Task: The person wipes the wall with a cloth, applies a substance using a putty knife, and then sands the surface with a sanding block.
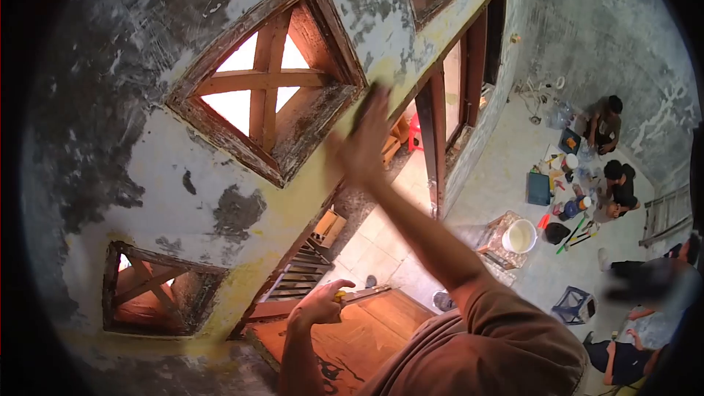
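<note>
My right hand (365,143), blurred by motion, reaches up to the yellowish strip of wall (301,202) beside the diamond-shaped window frame (183,99). A dark flat pad (364,108) shows along its fingers, against the wall. Lower down, my left hand (320,303) is curled around a small yellow thing (339,295), mostly hidden by the fingers. It is close to the upper edge of an orange-brown wooden door panel (381,315). Brown wooden crosspieces fill the diamond window, and its frame paint is worn.
Patchy grey and white plaster (169,169) surrounds a smaller window (121,286). Far below on the floor are a white bucket (519,236), a dark stool (573,306), a blue tray (537,188) and scattered tools. Several people sit or lie there, and a ladder (667,213) leans at right.
</note>
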The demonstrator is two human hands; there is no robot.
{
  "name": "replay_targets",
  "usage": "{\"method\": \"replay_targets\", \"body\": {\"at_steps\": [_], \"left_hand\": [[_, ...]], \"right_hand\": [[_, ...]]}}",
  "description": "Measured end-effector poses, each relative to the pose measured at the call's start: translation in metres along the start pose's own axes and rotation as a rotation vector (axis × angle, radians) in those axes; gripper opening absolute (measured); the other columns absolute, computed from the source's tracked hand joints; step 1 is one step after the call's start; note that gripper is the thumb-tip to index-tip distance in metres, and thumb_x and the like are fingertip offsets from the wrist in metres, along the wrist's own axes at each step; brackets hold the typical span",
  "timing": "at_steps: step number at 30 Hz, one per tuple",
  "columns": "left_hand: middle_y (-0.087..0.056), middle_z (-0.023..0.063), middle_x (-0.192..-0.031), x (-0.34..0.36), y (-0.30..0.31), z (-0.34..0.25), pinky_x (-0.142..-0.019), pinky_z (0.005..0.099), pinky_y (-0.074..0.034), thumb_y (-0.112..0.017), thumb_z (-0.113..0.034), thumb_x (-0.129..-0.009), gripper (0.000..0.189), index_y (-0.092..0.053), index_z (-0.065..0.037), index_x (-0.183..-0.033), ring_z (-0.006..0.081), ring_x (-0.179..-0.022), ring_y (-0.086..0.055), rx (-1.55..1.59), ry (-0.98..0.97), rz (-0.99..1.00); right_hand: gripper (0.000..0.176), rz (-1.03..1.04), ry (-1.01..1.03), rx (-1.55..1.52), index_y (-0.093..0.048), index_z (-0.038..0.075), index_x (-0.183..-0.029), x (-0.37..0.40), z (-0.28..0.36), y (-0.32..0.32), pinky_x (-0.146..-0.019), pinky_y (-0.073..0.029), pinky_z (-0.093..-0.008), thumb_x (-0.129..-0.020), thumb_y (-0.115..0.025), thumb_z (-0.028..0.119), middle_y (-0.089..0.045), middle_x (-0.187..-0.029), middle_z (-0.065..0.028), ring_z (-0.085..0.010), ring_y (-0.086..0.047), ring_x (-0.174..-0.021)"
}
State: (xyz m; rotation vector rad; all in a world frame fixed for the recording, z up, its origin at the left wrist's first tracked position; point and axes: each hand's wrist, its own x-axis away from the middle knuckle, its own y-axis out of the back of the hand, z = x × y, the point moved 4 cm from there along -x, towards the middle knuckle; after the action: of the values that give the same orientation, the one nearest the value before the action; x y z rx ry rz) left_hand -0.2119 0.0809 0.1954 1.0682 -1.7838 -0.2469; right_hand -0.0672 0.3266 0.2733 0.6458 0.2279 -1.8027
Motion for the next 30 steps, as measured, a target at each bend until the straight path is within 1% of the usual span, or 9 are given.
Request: {"method": "replay_targets", "body": {"at_steps": [4, 8, 10, 11, 15, 18, 21, 24, 30], "left_hand": [[-0.062, 0.0101, -0.082, 0.001, 0.001, 0.008, -0.069, 0.0341, -0.049, -0.06, -0.007, -0.082, 0.043, -0.056, -0.012, -0.124, 0.0226, -0.074, -0.059, -0.005, -0.037, -0.034], [-0.062, 0.0118, -0.084, 0.004, 0.001, -0.011, -0.074, 0.0341, -0.05, -0.06, -0.007, -0.083, 0.042, -0.056, -0.012, -0.125, 0.0232, -0.079, -0.061, 0.055, -0.009, -0.016], [-0.062, 0.0121, -0.083, 0.003, -0.002, -0.015, -0.073, 0.0345, -0.05, -0.059, -0.008, -0.084, 0.041, -0.056, -0.012, -0.125, 0.023, -0.078, -0.061, 0.112, 0.139, 0.119], [-0.061, 0.0112, -0.079, 0.001, -0.003, -0.01, -0.07, 0.0348, -0.05, -0.058, -0.008, -0.085, 0.039, -0.056, -0.012, -0.124, 0.0216, -0.075, -0.061, -0.022, -0.033, 0.003], [-0.06, 0.0096, -0.077, -0.001, 0.001, 0.008, -0.066, 0.0341, -0.049, -0.059, -0.008, -0.085, 0.038, -0.058, -0.013, -0.123, 0.0196, -0.069, -0.058, -0.031, -0.1, -0.092], [-0.062, 0.0113, -0.084, -0.003, -0.001, 0.007, -0.072, 0.0347, -0.049, -0.061, -0.009, -0.084, 0.042, -0.055, -0.013, -0.126, 0.0229, -0.078, -0.06, 0.01, -0.031, -0.024], [-0.063, 0.0151, -0.103, 0.0, -0.003, -0.003, -0.083, 0.0359, -0.049, -0.061, -0.009, -0.084, 0.043, -0.055, -0.013, -0.126, 0.0265, -0.095, -0.061, 0.024, -0.041, 0.003], [-0.064, 0.0152, -0.103, 0.0, 0.0, -0.002, -0.083, 0.0361, -0.049, -0.061, -0.009, -0.084, 0.042, -0.056, -0.013, -0.125, 0.0266, -0.094, -0.061, -0.002, 0.009, 0.016], [-0.064, 0.0144, -0.104, -0.003, -0.001, -0.002, -0.081, 0.0373, -0.05, -0.06, -0.007, -0.084, 0.042, -0.057, -0.014, -0.125, 0.0264, -0.093, -0.061, -0.026, -0.035, -0.009]], "right_hand": [[0.109, -0.168, -0.108, 0.077, 0.003, -0.002, -0.15, -0.04, -0.061, -0.019, -0.112, -0.007, -0.0608, -0.08, -0.064, 0.048, 0.001, -0.157, -0.0231, -0.0396, -0.002, -0.146], [0.12, 0.305, 0.124, -0.007, -0.002, -0.003, -0.15, 0.11, 0.047, -0.024, -0.107, -0.008, -0.068, -0.074, -0.056, 0.072, 0.003, -0.154, -0.0319, -0.0456, -0.001, -0.144], [0.119, 0.3, 0.089, 0.104, -0.002, -0.002, -0.15, 0.067, 0.052, -0.006, -0.107, -0.006, -0.0681, -0.075, -0.053, 0.075, 0.004, -0.154, -0.0317, -0.0463, -0.002, -0.144], [0.119, 0.217, 0.041, 0.079, -0.001, -0.001, -0.15, 0.027, 0.045, 0.007, -0.107, -0.006, -0.0684, -0.075, -0.053, 0.075, 0.003, -0.154, -0.0318, -0.0468, -0.002, -0.143], [0.12, -0.037, -0.044, -0.073, 0.002, -0.001, -0.15, 0.005, 0.026, 0.005, -0.107, -0.006, -0.0696, -0.075, -0.052, 0.076, 0.004, -0.154, -0.0307, -0.0471, -0.002, -0.143], [0.12, 0.192, 0.068, -0.024, 0.005, 0.0, -0.15, 0.088, 0.057, -0.006, -0.108, -0.005, -0.0673, -0.077, -0.052, 0.075, 0.004, -0.155, -0.0278, -0.0438, 0.001, -0.144], [0.119, 0.262, 0.046, 0.125, 0.005, -0.001, -0.15, 0.051, 0.045, 0.003, -0.109, -0.005, -0.0666, -0.078, -0.052, 0.074, 0.005, -0.155, -0.0278, -0.0436, 0.003, -0.144], [0.119, 0.135, -0.026, 0.022, 0.007, -0.001, -0.149, 0.019, 0.033, 0.006, -0.108, -0.005, -0.0668, -0.078, -0.056, 0.071, 0.008, -0.156, -0.0267, -0.0426, 0.005, -0.145], [0.12, 0.261, 0.035, 0.124, 0.005, -0.002, -0.149, 0.041, 0.037, 0.01, -0.109, -0.006, -0.0653, -0.076, -0.059, 0.069, 0.006, -0.156, -0.0267, -0.0421, 0.004, -0.145]]}}
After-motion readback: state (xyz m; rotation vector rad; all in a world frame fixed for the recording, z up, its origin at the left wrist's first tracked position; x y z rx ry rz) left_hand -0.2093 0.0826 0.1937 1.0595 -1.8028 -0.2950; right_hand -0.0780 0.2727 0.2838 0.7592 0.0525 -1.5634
